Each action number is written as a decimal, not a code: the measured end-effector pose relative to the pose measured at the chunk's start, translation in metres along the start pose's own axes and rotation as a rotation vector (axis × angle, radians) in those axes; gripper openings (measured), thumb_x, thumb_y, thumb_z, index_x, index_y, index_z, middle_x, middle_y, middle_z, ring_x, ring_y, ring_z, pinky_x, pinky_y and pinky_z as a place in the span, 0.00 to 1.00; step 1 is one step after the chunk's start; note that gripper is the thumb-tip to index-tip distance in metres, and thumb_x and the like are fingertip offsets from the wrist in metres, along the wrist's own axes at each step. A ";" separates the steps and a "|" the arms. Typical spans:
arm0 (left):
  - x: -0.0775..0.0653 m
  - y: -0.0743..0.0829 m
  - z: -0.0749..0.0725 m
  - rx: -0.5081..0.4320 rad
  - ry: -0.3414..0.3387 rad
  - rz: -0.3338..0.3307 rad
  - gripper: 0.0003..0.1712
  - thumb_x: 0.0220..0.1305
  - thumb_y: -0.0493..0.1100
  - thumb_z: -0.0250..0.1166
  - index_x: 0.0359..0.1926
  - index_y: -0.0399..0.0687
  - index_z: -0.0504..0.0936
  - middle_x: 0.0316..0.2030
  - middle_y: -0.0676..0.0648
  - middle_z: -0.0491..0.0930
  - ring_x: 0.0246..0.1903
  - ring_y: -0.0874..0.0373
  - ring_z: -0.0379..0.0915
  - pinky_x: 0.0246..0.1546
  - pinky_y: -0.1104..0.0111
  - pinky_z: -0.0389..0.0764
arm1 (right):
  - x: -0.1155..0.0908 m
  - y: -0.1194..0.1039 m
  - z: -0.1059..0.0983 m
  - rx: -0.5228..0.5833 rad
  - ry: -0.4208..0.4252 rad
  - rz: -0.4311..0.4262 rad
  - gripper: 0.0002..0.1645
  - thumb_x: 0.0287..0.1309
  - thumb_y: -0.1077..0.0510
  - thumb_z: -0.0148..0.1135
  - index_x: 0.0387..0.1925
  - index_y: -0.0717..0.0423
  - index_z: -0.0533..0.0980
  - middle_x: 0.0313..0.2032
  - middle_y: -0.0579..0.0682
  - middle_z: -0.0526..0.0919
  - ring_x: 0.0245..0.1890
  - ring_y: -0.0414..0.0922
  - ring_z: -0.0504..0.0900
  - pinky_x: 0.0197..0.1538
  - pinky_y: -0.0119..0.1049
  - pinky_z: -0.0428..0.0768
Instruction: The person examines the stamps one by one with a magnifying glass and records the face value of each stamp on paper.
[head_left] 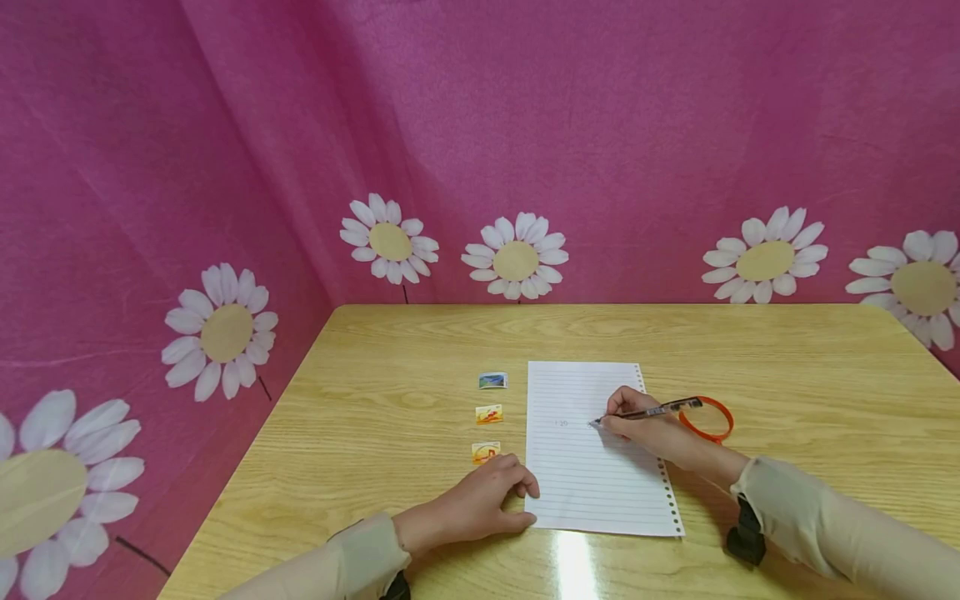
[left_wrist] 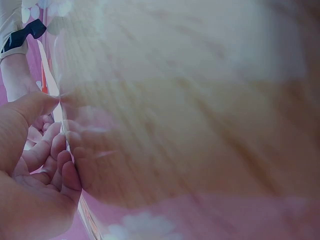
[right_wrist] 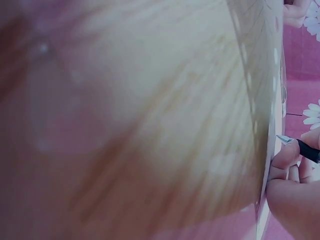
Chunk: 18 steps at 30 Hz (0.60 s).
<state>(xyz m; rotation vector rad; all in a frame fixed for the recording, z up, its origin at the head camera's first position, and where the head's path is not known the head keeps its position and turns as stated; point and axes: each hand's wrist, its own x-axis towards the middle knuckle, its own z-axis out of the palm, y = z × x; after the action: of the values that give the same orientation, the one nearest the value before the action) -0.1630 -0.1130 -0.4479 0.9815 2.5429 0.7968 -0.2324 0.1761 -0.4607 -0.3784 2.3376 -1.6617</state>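
A sheet of lined, hole-punched paper [head_left: 592, 492] lies on the table. My right hand [head_left: 648, 433] grips a pen [head_left: 667, 407] over it, the nib at the sheet's upper middle. In the right wrist view the metal tip and black grip of the pen [right_wrist: 306, 150] show beside the fingers. Faint handwritten marks [head_left: 561, 423] stand left of the nib. At the sheet's lower left edge rests my left hand [head_left: 480, 502], thumb and fingers spread apart, fingertips touching the paper's border. Just beyond it lies a yellow stamp-like picture piece [head_left: 485, 450], partly covered by the fingers.
Two more small stamp-like pieces, one yellow [head_left: 489, 414] and one blue-green [head_left: 492, 381], line up left of the sheet. An orange-red ring [head_left: 729, 417] lies right of the paper, partly behind the pen and right hand. A pink flowered curtain [head_left: 600, 150] borders the wooden table [head_left: 375, 392].
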 end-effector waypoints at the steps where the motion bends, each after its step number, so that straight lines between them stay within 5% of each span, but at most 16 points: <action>1: 0.000 0.000 0.000 -0.003 -0.001 -0.003 0.10 0.62 0.45 0.68 0.42 0.51 0.79 0.36 0.56 0.71 0.39 0.70 0.64 0.46 0.78 0.70 | 0.000 0.000 0.000 0.001 0.002 -0.002 0.13 0.59 0.65 0.60 0.37 0.68 0.65 0.23 0.43 0.69 0.23 0.34 0.66 0.27 0.26 0.65; 18: 0.002 0.000 0.001 -0.005 0.006 0.003 0.10 0.61 0.45 0.68 0.42 0.51 0.78 0.36 0.56 0.71 0.39 0.70 0.64 0.47 0.78 0.70 | 0.001 -0.003 -0.001 0.029 0.071 0.069 0.09 0.59 0.62 0.60 0.35 0.61 0.68 0.22 0.41 0.70 0.23 0.34 0.68 0.28 0.27 0.67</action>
<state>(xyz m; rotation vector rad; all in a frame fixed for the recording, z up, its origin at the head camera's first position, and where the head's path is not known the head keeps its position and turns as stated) -0.1640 -0.1110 -0.4487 0.9827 2.5436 0.8074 -0.2334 0.1761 -0.4572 -0.2342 2.3461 -1.7010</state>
